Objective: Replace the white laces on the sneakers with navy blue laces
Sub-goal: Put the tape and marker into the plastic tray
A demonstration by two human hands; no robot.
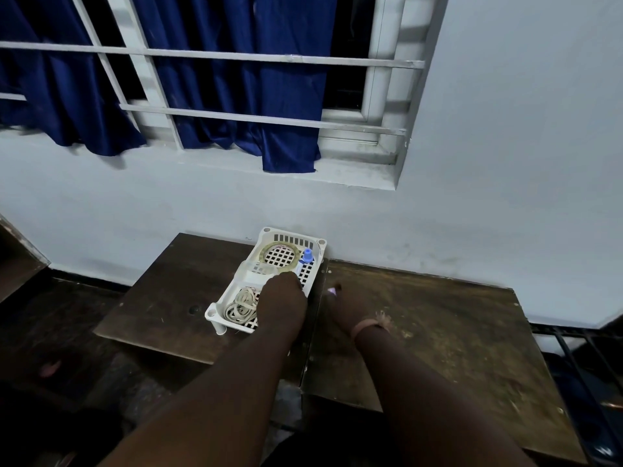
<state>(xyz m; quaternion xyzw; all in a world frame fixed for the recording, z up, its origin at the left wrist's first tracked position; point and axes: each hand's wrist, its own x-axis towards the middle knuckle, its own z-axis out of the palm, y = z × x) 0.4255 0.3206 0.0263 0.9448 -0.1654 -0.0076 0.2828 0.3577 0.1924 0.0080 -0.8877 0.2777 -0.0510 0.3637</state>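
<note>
A: Where are the hands?

B: The left hand (281,303) reaches down into a white slotted plastic tray (215,310) that sits on a dark wooden table (161,298) against the wall. Only its back shows; the fingers point down into the tray and are hidden, so I cannot tell whether they are spread, curled or pinching anything.

A: And the other?

B: The right hand (337,308) rests on a second wooden table (455,332) just right of the tray, near the gap between the two tabletops. It looks laid flat with the fingers fairly straight, holding nothing I can make out. A pale band (367,326) circles that wrist.

A: Any laces?

B: A loose coil of white laces (241,306) lies in the near compartment of the tray, just left of the left hand. Whether the hand touches them is not clear.

A: What else is in the tray?

B: In the far compartment, a roll of clear tape (281,255) lying flat, and beside it a small bottle with a blue cap (307,257), close to the tray's right wall.

A: And behind?

B: A pale wall, with a window behind white bars (215,57) and navy blue curtains (256,96) hanging to the sill.
</note>
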